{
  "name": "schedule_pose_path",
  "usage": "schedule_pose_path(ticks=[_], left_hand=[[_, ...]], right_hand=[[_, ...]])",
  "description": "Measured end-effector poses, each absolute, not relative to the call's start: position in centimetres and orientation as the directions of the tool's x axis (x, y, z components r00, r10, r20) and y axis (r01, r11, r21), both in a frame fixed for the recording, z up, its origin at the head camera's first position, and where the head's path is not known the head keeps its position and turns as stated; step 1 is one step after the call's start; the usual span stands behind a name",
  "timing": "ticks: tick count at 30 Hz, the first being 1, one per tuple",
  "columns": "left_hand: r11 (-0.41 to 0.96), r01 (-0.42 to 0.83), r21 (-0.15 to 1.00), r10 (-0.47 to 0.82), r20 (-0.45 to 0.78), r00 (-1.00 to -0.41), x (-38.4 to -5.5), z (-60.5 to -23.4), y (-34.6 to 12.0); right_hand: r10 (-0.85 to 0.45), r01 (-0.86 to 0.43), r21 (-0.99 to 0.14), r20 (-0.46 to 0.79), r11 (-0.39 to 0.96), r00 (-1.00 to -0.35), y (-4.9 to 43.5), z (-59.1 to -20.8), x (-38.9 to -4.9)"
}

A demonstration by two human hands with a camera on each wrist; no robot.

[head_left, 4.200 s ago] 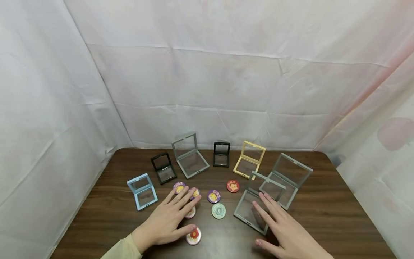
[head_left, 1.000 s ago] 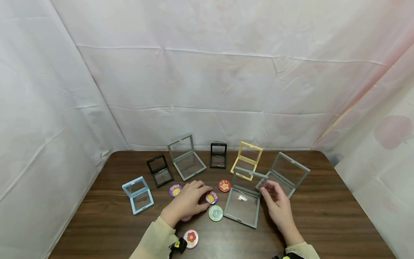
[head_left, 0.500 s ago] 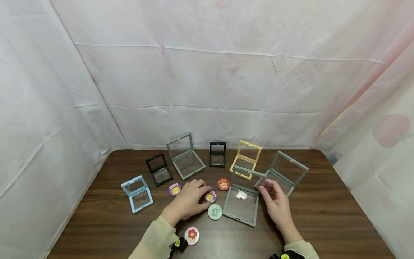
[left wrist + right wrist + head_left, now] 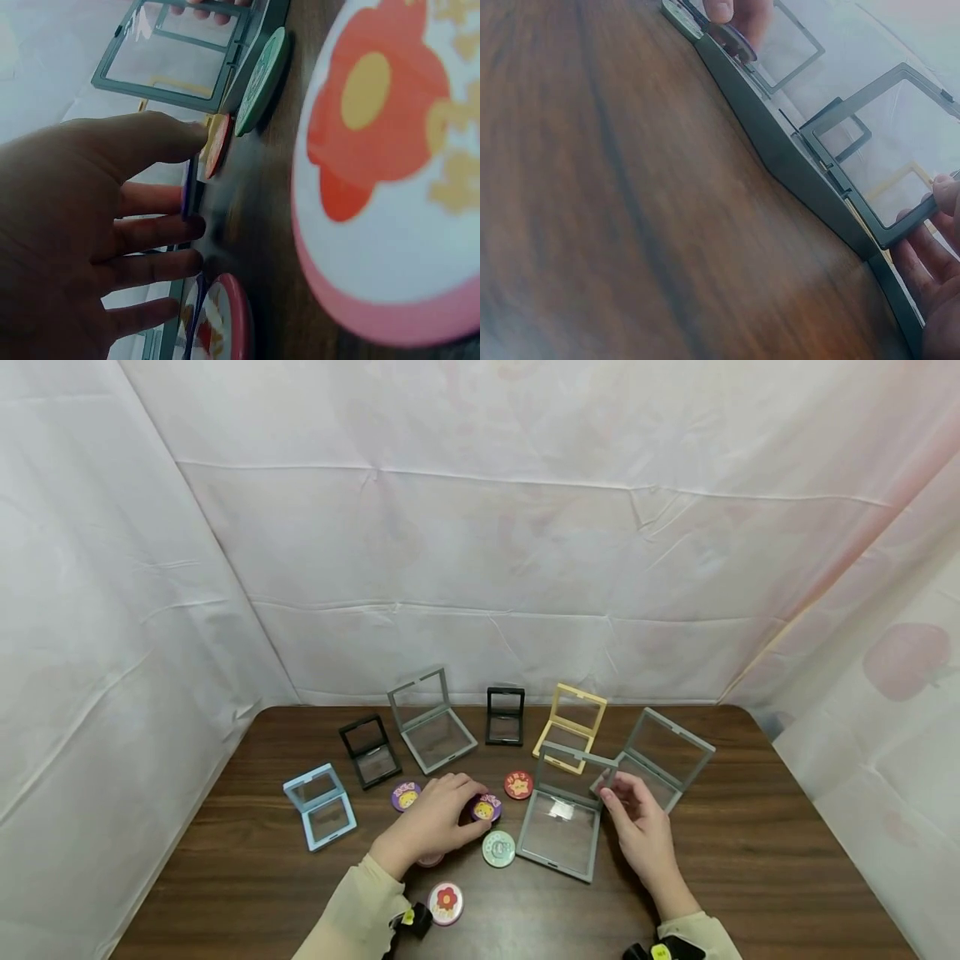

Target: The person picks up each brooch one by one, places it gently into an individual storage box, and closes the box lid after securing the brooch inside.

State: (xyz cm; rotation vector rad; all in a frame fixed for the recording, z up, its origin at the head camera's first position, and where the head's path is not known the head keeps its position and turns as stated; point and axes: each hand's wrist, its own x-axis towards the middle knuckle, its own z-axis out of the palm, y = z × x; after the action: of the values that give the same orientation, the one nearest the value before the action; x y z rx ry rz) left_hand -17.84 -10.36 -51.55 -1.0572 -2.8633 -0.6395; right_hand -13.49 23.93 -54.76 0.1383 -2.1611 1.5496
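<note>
A purple button badge with a yellow character is pinched at its edge by my left hand. In the right wrist view that badge is tilted and lifted off the table. My right hand grips the right side of the raised lid of a grey clear-paned display frame, which stands unfolded on the table. A pale green badge lies between the left hand and this frame. Just behind sits a red star badge. Another badge is mostly hidden under the left hand.
Nearby lie a second purple badge and a red-flower badge. Unfolded frames line the back: blue, black, grey, black, yellow and grey. A white curtain hangs behind the table.
Both hands were spread flat 4.2 s ago; now the left pinches the purple badge and the right holds the grey frame's lid. That frame has shifted left. The badge has just risen slightly.
</note>
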Motion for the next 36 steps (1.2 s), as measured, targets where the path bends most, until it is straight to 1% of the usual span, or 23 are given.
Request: schedule_pose_path(ticks=[5,7,12,17,24,27,32,36], left_hand=[[0.672,0.643,0.368,0.615,0.207,-0.761,-17.6,-51.1,-9.8],[0.656,0.650,0.385,0.618,0.221,-0.754,-17.5,-50.6,-9.4],[0.631,0.665,0.398,0.634,0.229,-0.739,-17.2,-49.4,-7.6],[0.644,0.686,0.339,0.652,0.227,-0.724,-17.1,-48.9,-5.4],[0.648,0.719,0.252,0.677,0.241,-0.695,-16.8,-49.9,-2.5],[0.669,0.711,0.214,0.670,0.241,-0.702,-16.5,-50.4,-1.6],[0.708,0.680,0.190,0.639,0.238,-0.731,-16.0,-50.9,-0.7],[0.710,0.683,0.171,0.640,0.245,-0.728,-16.0,-51.1,0.0]], right_hand=[[0.180,-0.365,-0.853,0.453,0.373,-0.873,24.0,-54.8,-13.6],[0.180,-0.367,-0.850,0.457,0.379,-0.871,24.0,-54.7,-13.7],[0.182,-0.380,-0.851,0.464,0.362,-0.867,24.2,-54.6,-14.0],[0.185,-0.384,-0.855,0.465,0.349,-0.866,24.3,-54.5,-14.0],[0.190,-0.381,-0.856,0.463,0.349,-0.866,24.3,-54.6,-13.9],[0.188,-0.385,-0.852,0.468,0.356,-0.863,24.2,-54.6,-13.8],[0.186,-0.389,-0.843,0.478,0.373,-0.858,24.0,-54.9,-13.8],[0.189,-0.386,-0.838,0.481,0.386,-0.856,24.0,-55.0,-13.8]])
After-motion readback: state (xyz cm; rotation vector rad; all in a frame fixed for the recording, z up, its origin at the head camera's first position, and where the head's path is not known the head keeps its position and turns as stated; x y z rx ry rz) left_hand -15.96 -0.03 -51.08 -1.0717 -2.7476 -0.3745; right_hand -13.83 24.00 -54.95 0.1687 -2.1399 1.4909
